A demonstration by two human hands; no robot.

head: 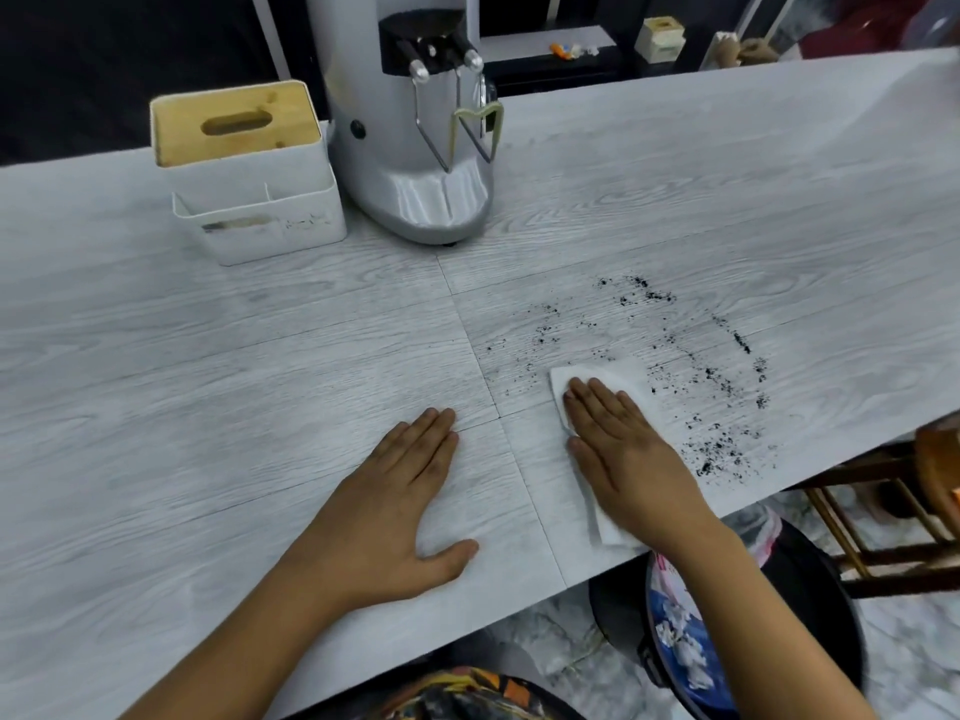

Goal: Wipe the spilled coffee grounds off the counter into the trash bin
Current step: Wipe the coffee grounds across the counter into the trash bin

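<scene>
Right hand (626,449) flat, fingers straight and together, pressing on a white paper tissue (597,387) on the counter (208,387), near the front edge. Tissue showing beyond the fingertips and again under the wrist, at the counter edge. Left hand (395,506) also open, palm down on the bare counter just beside the right hand, thumb spread to the side, holding nothing. Spilled coffee grounds (717,387) scattered as dark specks beyond and to the right of the tissue, some close to the front edge of the counter, a few to the left of the tissue too. Trash bin (810,615) on the floor below the counter edge, under the right forearm, black, with a plastic liner and white crumpled bits inside. Further back on the counter, a silver coffee grinder (415,163), and just beside it on the left a white tissue box (249,194) with a wooden lid.
</scene>
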